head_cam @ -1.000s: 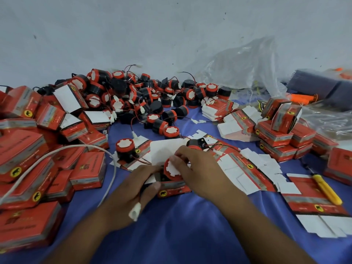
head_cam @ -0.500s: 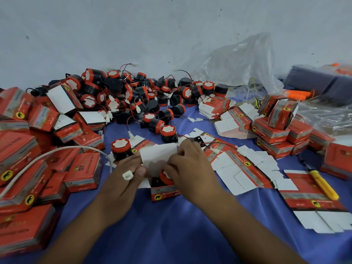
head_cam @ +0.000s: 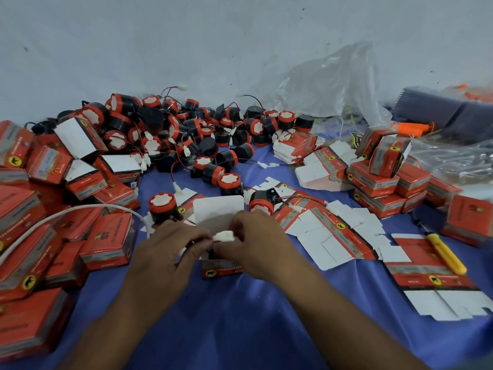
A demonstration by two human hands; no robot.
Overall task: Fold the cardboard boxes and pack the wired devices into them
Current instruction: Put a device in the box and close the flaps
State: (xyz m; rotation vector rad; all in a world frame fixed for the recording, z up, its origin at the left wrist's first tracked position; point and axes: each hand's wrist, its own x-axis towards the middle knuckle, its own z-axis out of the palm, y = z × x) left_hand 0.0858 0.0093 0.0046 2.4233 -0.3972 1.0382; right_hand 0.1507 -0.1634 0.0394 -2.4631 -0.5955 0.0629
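A small red cardboard box (head_cam: pixel 222 269) stands open on the blue cloth at the centre, its white lid flap (head_cam: pixel 217 212) raised behind it. My left hand (head_cam: pixel 166 252) and my right hand (head_cam: pixel 262 248) meet over its mouth and pinch the white wire connector (head_cam: pixel 224 236) of the device inside. The device itself is mostly hidden by my fingers. Loose red and black wired devices (head_cam: pixel 162 208) (head_cam: pixel 262 201) sit just behind the box. A big heap of them (head_cam: pixel 186 132) lies at the back.
Packed red boxes (head_cam: pixel 106 240) pile up on the left, with a white cable (head_cam: pixel 80 210) arching over them. Flat unfolded boxes (head_cam: pixel 338 236) spread to the right, beside a yellow cutter (head_cam: pixel 445 253). More stacked boxes (head_cam: pixel 378 180) and a clear plastic bag (head_cam: pixel 328 86) stand at back right.
The device has gone down into the box. My left hand moved from beside the box to over its mouth, bringing the white connector to my right fingers.
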